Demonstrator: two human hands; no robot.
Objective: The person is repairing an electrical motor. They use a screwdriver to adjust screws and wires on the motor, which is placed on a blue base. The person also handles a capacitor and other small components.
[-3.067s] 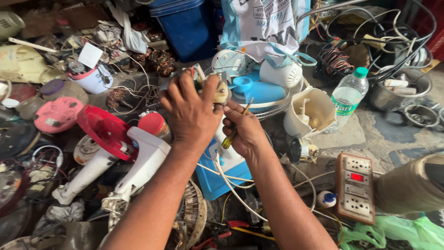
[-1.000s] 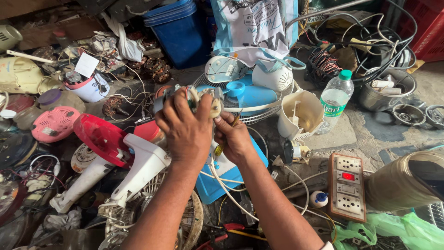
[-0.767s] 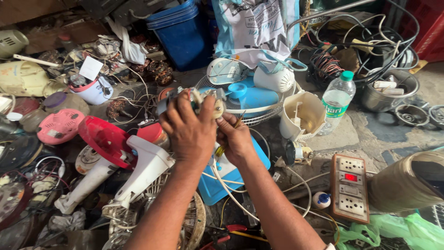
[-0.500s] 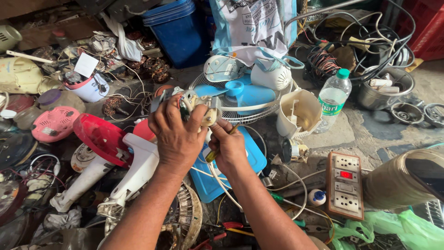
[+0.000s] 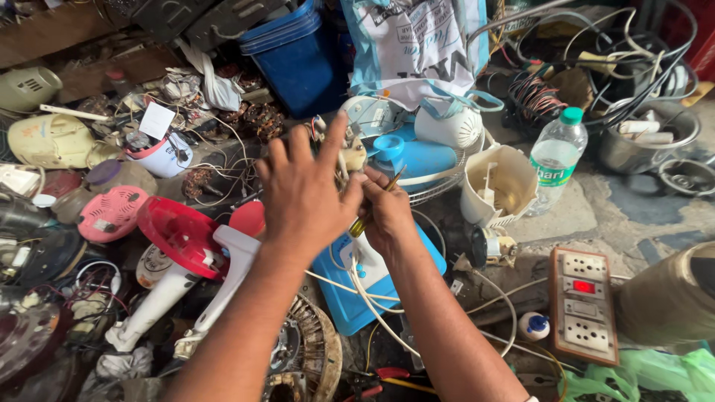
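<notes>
Left hand [image 5: 302, 197] has just loosened off the cream wired part [image 5: 350, 156] — fingers now splayed open, only the palm against it — while the right hand [image 5: 387, 212] stays closed on the yellow-handled screwdriver [image 5: 372, 211], tip at the part, above the blue fan base [image 5: 372, 286].

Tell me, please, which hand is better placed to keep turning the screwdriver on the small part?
The right hand: it already grips the yellow-handled screwdriver, tip toward the cream part. The left hand has its fingers spread over that part.
</notes>
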